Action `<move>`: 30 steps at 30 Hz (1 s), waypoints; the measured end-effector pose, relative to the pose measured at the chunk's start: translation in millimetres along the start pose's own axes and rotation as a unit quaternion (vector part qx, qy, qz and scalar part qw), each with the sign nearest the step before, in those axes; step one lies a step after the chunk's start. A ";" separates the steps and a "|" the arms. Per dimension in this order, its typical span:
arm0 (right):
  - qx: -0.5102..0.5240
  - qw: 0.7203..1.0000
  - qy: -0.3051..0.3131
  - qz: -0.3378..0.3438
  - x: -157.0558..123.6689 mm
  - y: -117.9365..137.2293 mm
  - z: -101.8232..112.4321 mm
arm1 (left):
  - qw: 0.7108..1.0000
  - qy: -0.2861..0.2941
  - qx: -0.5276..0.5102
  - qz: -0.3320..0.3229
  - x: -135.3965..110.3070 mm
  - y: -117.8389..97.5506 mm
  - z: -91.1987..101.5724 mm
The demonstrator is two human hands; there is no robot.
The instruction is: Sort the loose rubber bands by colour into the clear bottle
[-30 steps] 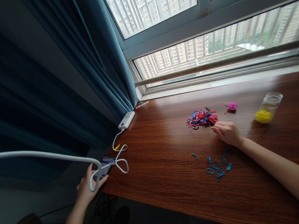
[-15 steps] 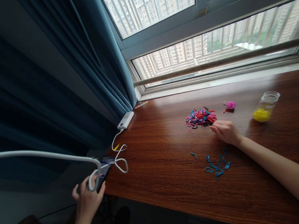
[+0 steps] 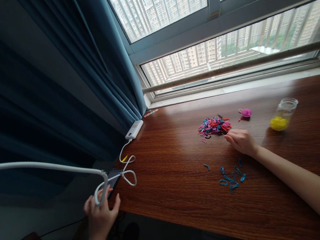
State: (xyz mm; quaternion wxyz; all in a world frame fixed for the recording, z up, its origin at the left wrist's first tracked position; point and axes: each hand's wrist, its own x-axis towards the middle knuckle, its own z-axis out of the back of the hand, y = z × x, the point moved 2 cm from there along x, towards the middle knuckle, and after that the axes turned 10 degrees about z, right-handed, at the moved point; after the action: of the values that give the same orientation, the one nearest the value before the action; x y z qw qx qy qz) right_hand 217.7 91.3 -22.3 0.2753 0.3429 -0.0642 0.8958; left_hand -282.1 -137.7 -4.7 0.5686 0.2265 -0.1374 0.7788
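Loosely, left grip (image 3: 100, 217) spreads apart at an illegible phone (image 3: 114, 181), right grip (image 3: 242, 142) together by rubber bands (image 3: 214, 126).

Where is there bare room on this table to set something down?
A broad patch between the cable and blue bands; another right of the jar. Crowded: around the pile and right hand, and where left hand, phone and cable cluster.

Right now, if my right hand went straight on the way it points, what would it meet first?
Most likely the pile of colorful rubber bands: your right hand is at the pile's right-hand edge, though whether they touch is hard to tell.
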 end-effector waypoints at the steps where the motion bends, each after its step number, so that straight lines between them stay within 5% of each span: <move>1: -0.001 1.000 -0.001 -0.003 -0.3 -0.3 -0.1 | 0.998 -0.033 -0.018 -0.046 -4.1 -13.8 1.3; 4: -0.006 1.000 -0.011 -0.012 -0.6 -1.3 -1.1 | 0.963 -0.013 -0.102 -0.248 -16.7 -73.6 2.3; 7: -0.021 0.999 -0.028 -0.034 0.6 -3.0 -3.0 | 0.912 0.028 -0.171 -0.372 -17.9 -144.1 8.7; 12: -0.019 0.994 -0.075 -0.077 3.6 -11.5 -9.3 | 0.865 0.072 -0.249 -0.429 22.7 -248.7 17.5; 17: -0.010 0.989 -0.099 -0.105 -0.2 -26.8 -19.7 | 0.841 0.015 -0.346 -0.415 92.8 -328.3 -16.3; 20: 0.002 0.986 -0.110 -0.126 -3.0 -33.2 -23.3 | 0.861 -0.022 -0.386 -0.331 132.6 -357.6 -49.4; 24: 0.015 0.981 -0.108 -0.159 -3.4 -35.8 -24.1 | 0.885 -0.020 -0.423 -0.194 160.4 -367.3 -84.3; 30: 0.020 0.981 -0.093 -0.171 -2.4 -35.8 -24.6 | 0.895 0.016 -0.400 -0.196 155.8 -360.0 -96.9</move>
State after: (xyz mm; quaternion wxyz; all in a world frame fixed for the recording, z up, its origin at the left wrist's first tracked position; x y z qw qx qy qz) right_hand 224.2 127.7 -45.2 0.4101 0.4364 -0.0116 0.8007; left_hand 1.0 149.9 -24.3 0.7544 -0.0105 -0.3814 0.5341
